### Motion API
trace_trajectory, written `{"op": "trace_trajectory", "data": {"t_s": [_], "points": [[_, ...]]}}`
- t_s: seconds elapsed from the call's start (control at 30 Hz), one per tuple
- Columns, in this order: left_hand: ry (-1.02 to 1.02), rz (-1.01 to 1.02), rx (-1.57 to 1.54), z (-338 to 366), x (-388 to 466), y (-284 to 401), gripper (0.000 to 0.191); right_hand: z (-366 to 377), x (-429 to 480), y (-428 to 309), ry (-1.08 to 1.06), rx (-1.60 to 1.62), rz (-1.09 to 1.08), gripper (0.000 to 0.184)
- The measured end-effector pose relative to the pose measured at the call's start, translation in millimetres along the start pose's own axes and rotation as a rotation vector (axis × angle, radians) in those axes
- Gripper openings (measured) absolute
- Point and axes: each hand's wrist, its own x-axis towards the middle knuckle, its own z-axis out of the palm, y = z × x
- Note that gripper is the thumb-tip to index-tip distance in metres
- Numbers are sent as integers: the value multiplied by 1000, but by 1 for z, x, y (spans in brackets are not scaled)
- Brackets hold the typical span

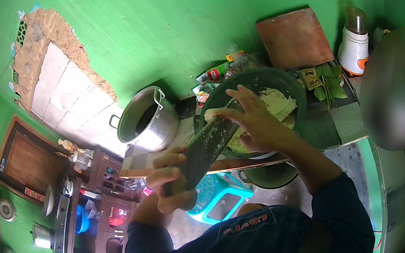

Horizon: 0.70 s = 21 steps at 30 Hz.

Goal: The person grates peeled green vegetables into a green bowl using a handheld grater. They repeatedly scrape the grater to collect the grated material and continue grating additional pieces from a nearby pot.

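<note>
My left hand grips the lower end of a long, dark, flat board, which is held tilted and is flecked with pale bits. Over the board's upper end reaches my right hand, its fingers spread and its fingertips coated with pale matter. Whether the right fingers press on the board is hard to tell. Beneath both the board's upper end and the right hand sits a wide, dark basin. A pale, crumbly mass lies in it, partly hidden by the hand and the board.
An aluminium pot stands left of the basin on the tiled counter. Packets, a reddish square slab, green leaves and a blender line the wall. Below the counter are a turquoise plastic stool and a dark pan.
</note>
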Motion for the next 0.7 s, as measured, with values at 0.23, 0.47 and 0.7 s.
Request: {"op": "trace_trajectory", "data": {"t_s": [0.23, 0.47, 0.7], "points": [[300, -119, 9, -22, -14, 7, 24, 14, -23, 56, 63, -275, 223, 46], [609, -359, 40, 5, -36, -37, 32, 11, -18, 59, 543, 107, 627, 23], [504, -576, -25, 55, -95, -59, 33, 10, -30, 78, 514, -76, 605, 20]]}}
